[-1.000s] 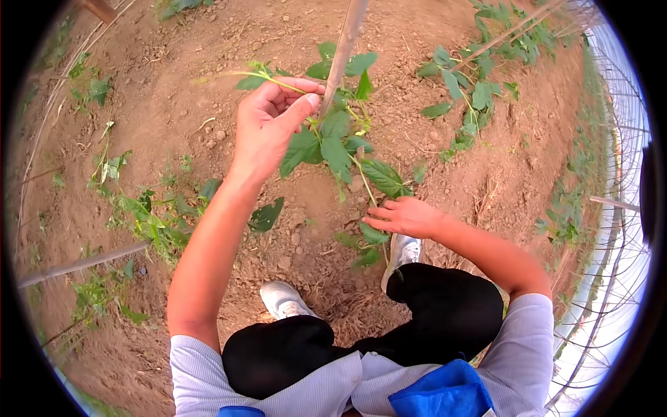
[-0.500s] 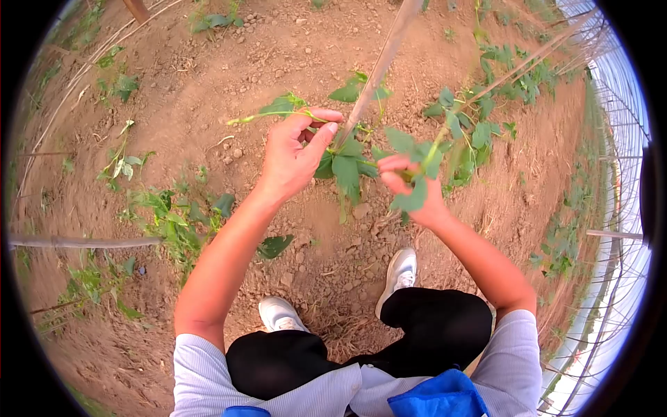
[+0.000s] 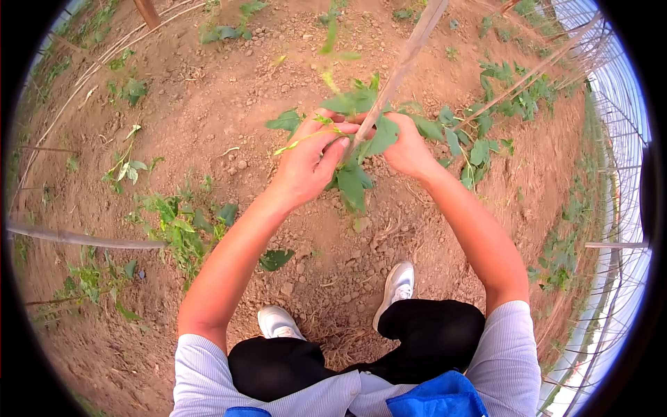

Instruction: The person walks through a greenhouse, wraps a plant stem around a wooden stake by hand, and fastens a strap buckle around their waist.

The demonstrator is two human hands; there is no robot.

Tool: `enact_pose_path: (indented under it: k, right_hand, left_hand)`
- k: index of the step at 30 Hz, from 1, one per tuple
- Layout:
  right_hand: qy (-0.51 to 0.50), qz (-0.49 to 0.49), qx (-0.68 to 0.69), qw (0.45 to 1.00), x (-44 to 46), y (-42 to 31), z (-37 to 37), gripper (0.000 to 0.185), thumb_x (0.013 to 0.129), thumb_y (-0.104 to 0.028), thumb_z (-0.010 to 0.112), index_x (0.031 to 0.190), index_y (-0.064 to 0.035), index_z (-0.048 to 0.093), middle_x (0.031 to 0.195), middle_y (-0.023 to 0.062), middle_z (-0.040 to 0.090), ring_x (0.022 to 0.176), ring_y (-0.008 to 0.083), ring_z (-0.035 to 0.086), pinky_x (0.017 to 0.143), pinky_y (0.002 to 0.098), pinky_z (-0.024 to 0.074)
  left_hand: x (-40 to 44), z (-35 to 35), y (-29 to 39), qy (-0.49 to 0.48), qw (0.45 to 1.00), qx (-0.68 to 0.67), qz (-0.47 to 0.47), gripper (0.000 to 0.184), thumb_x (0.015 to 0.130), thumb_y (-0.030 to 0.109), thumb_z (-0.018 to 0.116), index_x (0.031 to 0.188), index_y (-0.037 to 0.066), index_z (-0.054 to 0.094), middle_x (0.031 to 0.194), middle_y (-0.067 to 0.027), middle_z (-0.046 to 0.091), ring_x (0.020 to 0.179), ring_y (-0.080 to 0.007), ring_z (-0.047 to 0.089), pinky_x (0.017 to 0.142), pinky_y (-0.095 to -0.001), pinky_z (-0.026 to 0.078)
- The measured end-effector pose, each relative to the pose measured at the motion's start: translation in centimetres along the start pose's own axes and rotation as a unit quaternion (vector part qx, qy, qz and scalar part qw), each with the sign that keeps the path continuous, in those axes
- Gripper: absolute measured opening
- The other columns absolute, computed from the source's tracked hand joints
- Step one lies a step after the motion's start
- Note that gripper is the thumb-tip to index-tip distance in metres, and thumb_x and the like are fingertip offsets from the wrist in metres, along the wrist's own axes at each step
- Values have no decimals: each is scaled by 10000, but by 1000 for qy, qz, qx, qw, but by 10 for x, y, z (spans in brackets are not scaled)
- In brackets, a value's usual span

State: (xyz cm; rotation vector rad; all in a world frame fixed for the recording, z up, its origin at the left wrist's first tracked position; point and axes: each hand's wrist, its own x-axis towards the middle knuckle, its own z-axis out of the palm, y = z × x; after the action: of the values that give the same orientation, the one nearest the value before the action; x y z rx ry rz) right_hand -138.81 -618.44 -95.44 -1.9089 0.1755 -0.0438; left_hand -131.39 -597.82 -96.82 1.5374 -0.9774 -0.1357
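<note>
I am watching the vine (image 3: 353, 186) spreading its leaves around the foot of the stake (image 3: 411, 57), between the two hands, while a blurred shoot (image 3: 330, 82) is rising just beside it. The left hand (image 3: 306, 163) is clasping a thin stem (image 3: 299, 142), its fingers curling and its thumb pointing toward the stake. The right hand (image 3: 408, 147) is reaching in from the other side, partly hiding behind a leaf (image 3: 383, 133) and the stake, so I am not able to tell whether its fingers are clamping anything. As I am judging it, the step in hand is gathering the vine against the stake; the next move is calling for a light grip and for both hands working together without snapping the stem. Farther out, other plants (image 3: 177, 229) are growing in the soil (image 3: 208, 90), and two shoes (image 3: 398, 283) are standing on it.
</note>
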Motion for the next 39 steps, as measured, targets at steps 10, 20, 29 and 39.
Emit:
enact_pose_path:
  k: [10, 20, 29, 39]
  right_hand:
    - [-12, 41, 9, 999, 0, -5, 8, 336, 934, -77, 719, 1267, -32, 718, 1118, 48, 759, 919, 114, 678, 800, 314, 563]
    - [20, 77, -129, 988, -45, -19, 6, 330, 938, -82, 725, 1258, -9, 688, 1023, 47, 746, 849, 91, 664, 784, 289, 563]
    - [84, 7, -124, 989, -61, -47, 8, 246, 944, -109, 736, 1175, -27, 726, 956, 79, 744, 772, 117, 677, 700, 289, 559]
    - [61, -103, -200, 973, -49, -111, 32, 276, 872, -95, 789, 1147, -100, 771, 607, -10, 581, 537, 59, 510, 513, 267, 413]
  left_hand:
    - [3, 2, -15, 14, 998, -29, 49, 235, 975, 32, 646, 1188, 31, 744, 1213, -147, 724, 1133, -283, 696, 966, -378, 548]
    - [-4, 6, -10, 49, 998, -44, 17, 231, 945, 20, 697, 1166, 30, 762, 1099, -138, 718, 992, -255, 717, 852, -353, 572]
    - [-6, 9, -9, 66, 995, 25, 74, 233, 916, -6, 724, 1145, 23, 751, 1102, -144, 717, 1007, -289, 732, 845, -368, 593]
    - [-13, 11, -12, 64, 987, 110, 95, 295, 836, 21, 750, 1128, 45, 715, 1117, -132, 712, 988, -331, 721, 812, -396, 597]
